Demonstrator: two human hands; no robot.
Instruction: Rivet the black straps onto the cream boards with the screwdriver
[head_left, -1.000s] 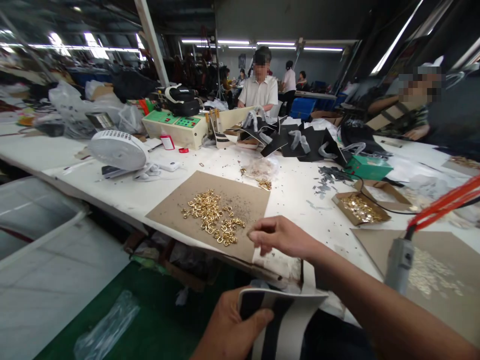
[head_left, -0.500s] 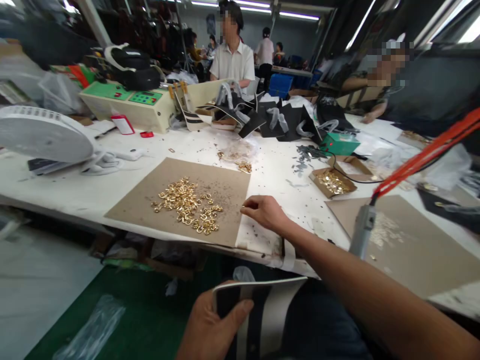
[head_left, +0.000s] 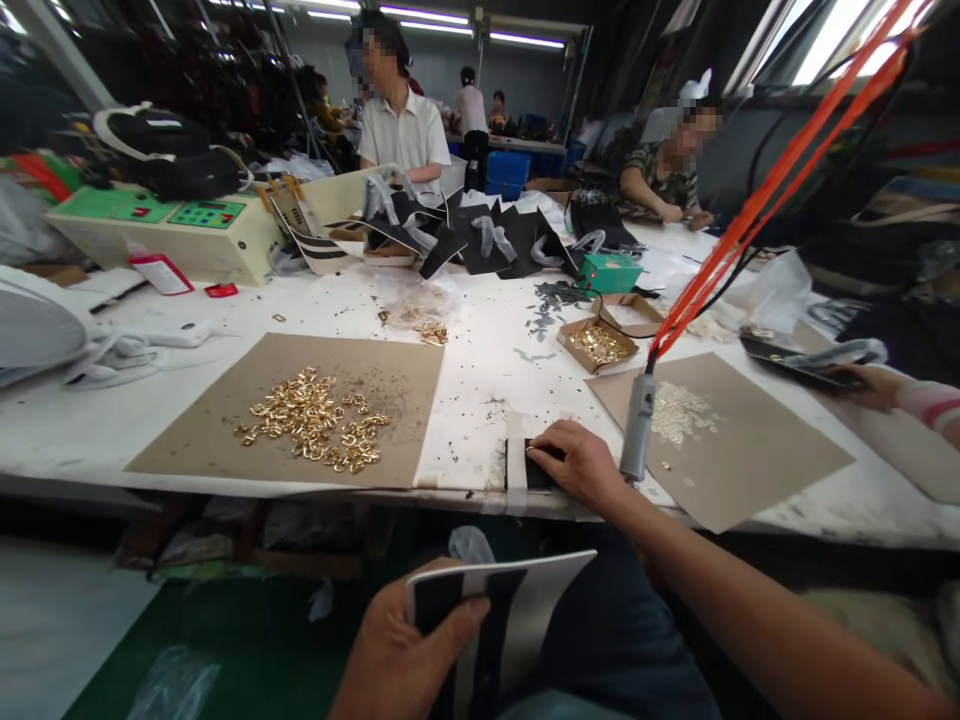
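My left hand (head_left: 420, 640) is closed on the left end of a flat panel (head_left: 525, 610) with black and pale stripes and a white edge, low in front of my lap. The thumb lies on its face. At the table's front edge, my right hand (head_left: 581, 465) is pinched around a small shiny metal piece (head_left: 529, 448), mostly hidden by the fingertips. Those fingers are over a black pad (head_left: 516, 465) with a pale strip across it. To the left, a pile of gold metal buckles (head_left: 307, 415) lies on a brown board (head_left: 202, 435).
A grey tool (head_left: 637, 425) hangs on orange cords beside my right forearm. Beyond it, pale small pieces (head_left: 679, 412) lie on another brown board (head_left: 780, 450). Farther back are a box of gold parts (head_left: 600, 343) and black panels (head_left: 487, 240). A co-worker's hand (head_left: 874, 385) is at right.
My right hand has moved from the edge of the buckle board toward me and over the black pad. The view has turned right. My left hand keeps its hold on the panel.
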